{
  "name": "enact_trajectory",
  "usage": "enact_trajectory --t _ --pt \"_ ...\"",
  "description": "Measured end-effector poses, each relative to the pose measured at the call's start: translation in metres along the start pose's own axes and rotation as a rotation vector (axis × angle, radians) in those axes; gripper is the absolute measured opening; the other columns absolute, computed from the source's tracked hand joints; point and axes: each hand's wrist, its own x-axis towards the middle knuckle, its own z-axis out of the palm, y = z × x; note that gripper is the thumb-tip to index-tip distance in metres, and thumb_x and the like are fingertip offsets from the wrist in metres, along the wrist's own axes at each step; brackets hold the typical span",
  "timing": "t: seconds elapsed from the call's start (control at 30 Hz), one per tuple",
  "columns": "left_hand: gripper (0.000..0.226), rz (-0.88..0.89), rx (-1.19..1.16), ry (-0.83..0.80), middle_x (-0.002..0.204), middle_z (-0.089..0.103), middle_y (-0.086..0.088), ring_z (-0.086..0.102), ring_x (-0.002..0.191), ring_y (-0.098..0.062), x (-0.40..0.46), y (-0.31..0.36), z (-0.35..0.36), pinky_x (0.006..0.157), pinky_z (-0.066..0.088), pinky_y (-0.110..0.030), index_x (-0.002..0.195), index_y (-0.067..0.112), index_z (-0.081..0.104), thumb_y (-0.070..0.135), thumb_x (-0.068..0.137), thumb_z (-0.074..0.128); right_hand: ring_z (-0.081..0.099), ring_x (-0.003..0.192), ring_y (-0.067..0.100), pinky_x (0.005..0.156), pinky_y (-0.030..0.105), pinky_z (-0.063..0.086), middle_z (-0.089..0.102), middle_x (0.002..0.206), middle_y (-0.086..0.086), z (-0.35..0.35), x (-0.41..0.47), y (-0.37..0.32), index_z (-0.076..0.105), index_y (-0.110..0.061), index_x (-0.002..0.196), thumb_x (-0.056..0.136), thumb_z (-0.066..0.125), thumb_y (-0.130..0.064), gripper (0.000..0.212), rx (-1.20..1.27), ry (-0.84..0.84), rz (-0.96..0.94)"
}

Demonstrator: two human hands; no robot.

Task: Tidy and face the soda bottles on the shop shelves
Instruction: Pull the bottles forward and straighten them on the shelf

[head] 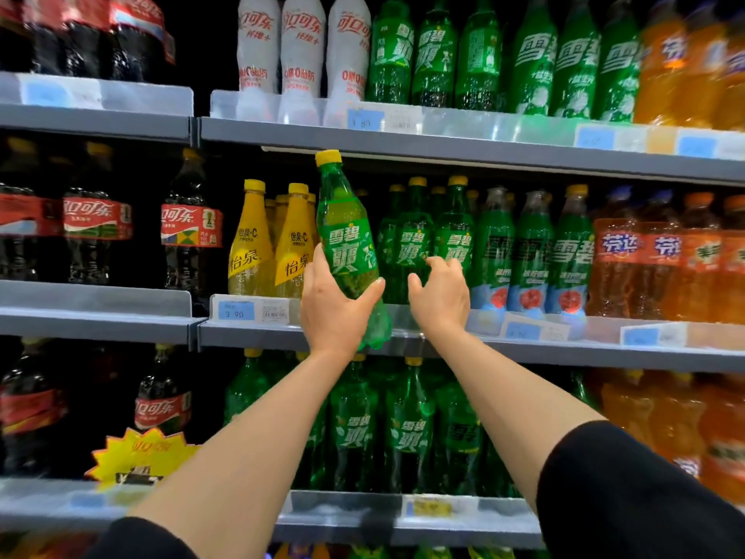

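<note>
Up at the middle shelf [443, 351], both bare forearms reach forward and upward out of black sleeves [629, 490]. The left hand [336, 306] grips a green Sprite bottle [348, 244] around its lower body — thumb across the front just under the label, fingers wrapped behind — and holds it in front of that shelf's edge, lifted clear of the shelf, with its base hanging below the lip. The bottle tilts, its yellow cap leaning left and nearly reaching the underside of the shelf above, label facing outward.

The right hand [439, 296] hovers just right of the held bottle, palm turned toward it, fingers loosely curled and gripping nothing; its fingertips lie near or against the standing row of green Sprite bottles [435, 240] on the middle shelf — contact cannot be told.

Left of the held bottle on the same shelf stand yellow soda bottles [270, 244]; further left, cola bottles [189, 232] with red labels. Right of the Sprite row come green bottles with a red fruit picture [528, 256], then orange Fanta bottles [661, 256]. A blue price tag [237, 310] sits on the shelf's front rail below the yellow bottles.
</note>
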Motion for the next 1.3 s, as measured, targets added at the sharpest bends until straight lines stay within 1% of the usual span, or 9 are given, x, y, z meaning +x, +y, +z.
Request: enact_trajectory --t 0.1,0.2,0.3,0.4,0.53,0.8,0.93,1.03,1.3 --pt "0.097 -0.021 0.02 -0.006 0.151 0.037 -0.007 0.037 0.136 -0.023 -0.008 -0.009 -0.008 0.103 0.038 -0.041 0.152 0.012 0.02 0.044 0.079 0.075 0.053 0.11 0.027 0.097 0.04 0.036 0.056 0.119 0.009 0.005 -0.01 0.003 0.065 -0.01 0.114 0.095 0.054 -0.039 0.036 -0.17 0.058 0.078" --pt "0.097 -0.02 0.047 -0.006 0.15 0.037 -0.006 0.039 0.136 -0.023 -0.012 -0.018 -0.014 0.1 0.041 -0.042 0.152 0.012 0.021 0.045 0.079 0.074 0.048 0.111 0.025 0.096 0.04 0.033 0.058 0.113 0.006 0.017 -0.019 0.005 0.07 -0.011 0.104 0.091 0.052 -0.054 0.048 -0.307 0.113 0.164" --pt "0.096 -0.01 0.062 -0.006 0.148 0.04 -0.005 0.042 0.133 -0.022 -0.013 -0.029 -0.017 0.095 0.043 -0.041 0.152 0.013 0.021 0.045 0.079 0.074 0.042 0.115 0.025 0.096 0.041 0.032 0.052 0.119 0.006 0.027 -0.017 -0.006 0.07 -0.01 0.101 0.08 0.059 -0.063 0.058 -0.288 0.146 0.331" --pt "0.095 -0.013 0.033 -0.006 0.142 0.045 -0.004 0.046 0.128 -0.022 -0.014 -0.036 -0.018 0.093 0.043 -0.041 0.151 0.013 0.024 0.044 0.078 0.075 0.038 0.116 0.024 0.094 0.04 0.03 0.047 0.122 0.004 0.037 -0.015 -0.021 0.069 -0.013 0.098 0.073 0.067 -0.062 0.054 -0.232 0.16 0.458" --pt "0.095 -0.015 0.004 -0.02 0.141 0.046 -0.002 0.045 0.128 -0.02 -0.012 -0.043 -0.019 0.094 0.042 -0.041 0.151 0.013 0.026 0.044 0.077 0.077 0.037 0.111 0.024 0.09 0.038 0.03 0.045 0.116 0.004 0.045 -0.007 -0.032 0.066 -0.018 0.09 0.077 0.066 -0.043 0.028 -0.235 0.17 0.578" --pt "0.095 -0.012 -0.053 -0.049 0.141 0.047 0.0 0.044 0.129 -0.018 -0.003 -0.056 -0.022 0.097 0.041 -0.038 0.15 0.013 0.03 0.047 0.075 0.077 0.049 0.108 0.026 0.095 0.038 0.029 0.06 0.112 0.008 0.044 0.007 -0.031 0.066 -0.017 0.099 0.084 0.058 -0.029 0.021 -0.384 0.167 0.533" --pt "0.095 -0.023 -0.07 -0.048 0.143 0.046 -0.001 0.043 0.132 -0.019 -0.001 -0.06 -0.022 0.099 0.04 -0.04 0.149 0.012 0.03 0.048 0.075 0.076 0.061 0.081 0.022 0.096 0.039 0.029 0.069 0.088 0.003 0.042 0.009 -0.03 0.056 -0.02 0.08 0.087 0.056 -0.026 0.01 -0.397 0.129 0.407" --pt "0.094 -0.024 -0.077 -0.039 0.141 0.048 -0.003 0.044 0.131 -0.021 0.0 -0.061 -0.021 0.099 0.04 -0.04 0.149 0.011 0.031 0.047 0.075 0.077 0.053 0.066 0.021 0.099 0.039 0.03 0.069 0.083 0.003 0.04 0.009 -0.032 0.052 -0.021 0.079 0.089 0.056 -0.025 0.011 -0.377 0.124 0.399" --pt "0.092 -0.027 -0.071 -0.031 0.136 0.051 -0.003 0.048 0.126 -0.022 0.0 -0.062 -0.019 0.094 0.042 -0.042 0.147 0.011 0.034 0.047 0.074 0.077 0.039 0.054 0.015 0.095 0.036 0.028 0.057 0.07 0.0 0.037 0.011 -0.031 0.055 -0.02 0.079 0.083 0.068 -0.037 0.022 -0.256 0.083 0.481"
